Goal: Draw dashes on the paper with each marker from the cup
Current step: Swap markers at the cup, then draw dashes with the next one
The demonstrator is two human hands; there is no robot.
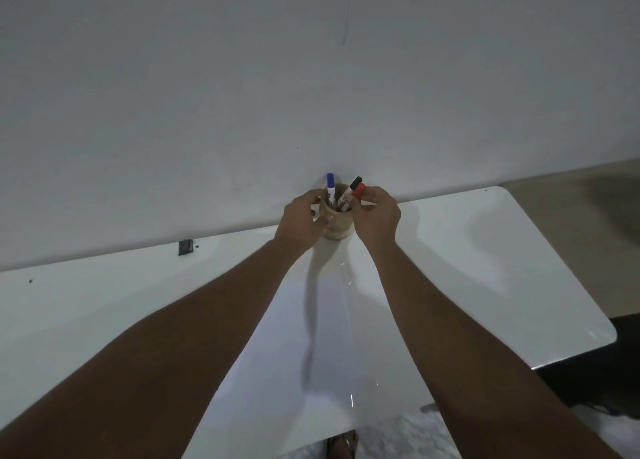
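Observation:
A tan cup (337,220) stands at the far edge of the white table (485,268), against the wall. Three markers stick up out of it: a blue-capped marker (330,186), a black-capped marker (354,185) and a red-capped marker (357,191). My left hand (300,221) is wrapped around the cup's left side. My right hand (377,216) pinches the red-capped marker near its cap, its lower end still inside the cup. A white sheet of paper (304,354) lies flat between my forearms, in front of the cup.
A small dark clip-like object (185,247) sits at the table's back edge on the left. The table's rounded right corner (609,334) drops off to a dark floor. A foot in a sandal (343,444) shows below the near edge.

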